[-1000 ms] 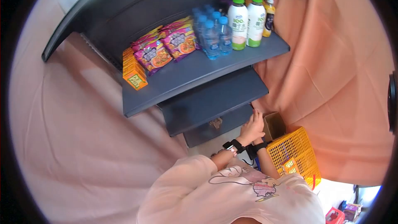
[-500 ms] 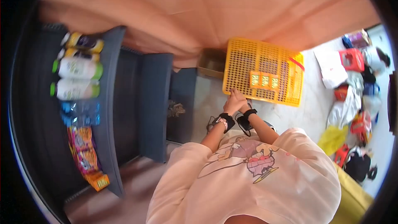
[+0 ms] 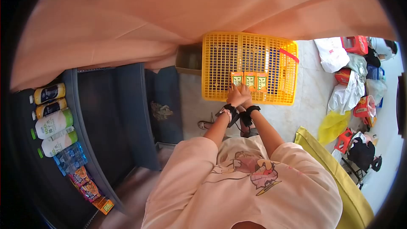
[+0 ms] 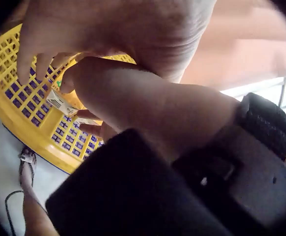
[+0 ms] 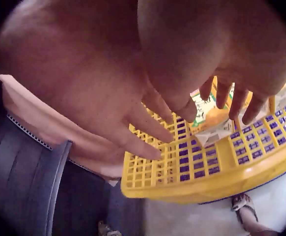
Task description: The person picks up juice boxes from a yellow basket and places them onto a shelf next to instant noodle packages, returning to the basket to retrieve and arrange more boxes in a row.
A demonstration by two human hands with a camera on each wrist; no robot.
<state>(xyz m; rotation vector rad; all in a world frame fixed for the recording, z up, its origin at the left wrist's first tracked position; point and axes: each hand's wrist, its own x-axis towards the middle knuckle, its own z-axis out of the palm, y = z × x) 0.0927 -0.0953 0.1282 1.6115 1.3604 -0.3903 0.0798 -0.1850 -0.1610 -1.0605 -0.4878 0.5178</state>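
Both hands reach together over an upturned-looking yellow plastic crate [image 3: 271, 37] whose grid carries a row of three small orange drink cartons [image 3: 249, 81]. My right hand [image 5: 241, 44] is over the nearest carton [image 5: 209, 118], its thumb and fingers spread about that box in the right wrist view. Beside it my left hand [image 4: 108, 24] has its fingers stretched out over the crate's grid, left of the cartons. In the head view the two hands overlap at the front of the row. Black straps with cameras circle both wrists.
A dark shelf unit [image 3: 80, 114] at left carries bottles [image 3: 53, 123], noodle packets [image 3: 88, 188] and orange cartons [image 3: 104, 205]. A cardboard box [image 3: 188, 60] stands between unit and crate, before a peach curtain [image 3: 161, 21]. Bags [image 3: 347, 89] and red stools [image 3: 344, 140] crowd the right.
The view has swung right from the shelves to the crate. The clasped-looking hands have parted somewhat and reached forward over the cartons.
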